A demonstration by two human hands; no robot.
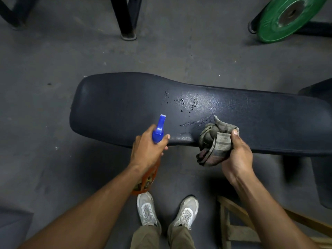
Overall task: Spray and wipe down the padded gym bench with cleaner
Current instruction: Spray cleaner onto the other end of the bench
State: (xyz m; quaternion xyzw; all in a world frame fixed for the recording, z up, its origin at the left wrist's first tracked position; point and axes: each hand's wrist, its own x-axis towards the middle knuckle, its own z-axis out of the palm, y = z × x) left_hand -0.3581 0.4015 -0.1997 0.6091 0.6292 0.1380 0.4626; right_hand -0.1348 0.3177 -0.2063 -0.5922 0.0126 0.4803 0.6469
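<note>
1. At the lower left corner a dark grey slab edge [14, 223] shows; what it is cannot be told.
2. The left hand [146, 150] grips the neck of a spray bottle [149, 175], fingers curled round it with one fingertip forward at the trigger side. The blue nozzle head [159, 131] points away from the person toward the bench pad. The bottle body is orange, and its label is blurred and mostly hidden by the wrist, so no brand or writing can be read.
3. The padded bench [242, 112], dark navy vinyl, runs across the middle of the view, wider at its left end. Droplets of cleaner [181, 102] and a wet sheen lie on the pad between the two hands.
4. Two pale grey lace-up shoes [147, 211] stand on the grey floor [53, 60] just below the bench edge.
5. The right hand [237, 155] holds a bunched brownish striped cloth [213, 142], fingers and thumb wrapped round it; the cloth overlaps the near edge of the pad.
6. A wooden frame [228, 225] sits lower right.
7. A green weight plate [287, 17] leans at upper right; no lettering is legible on it.
</note>
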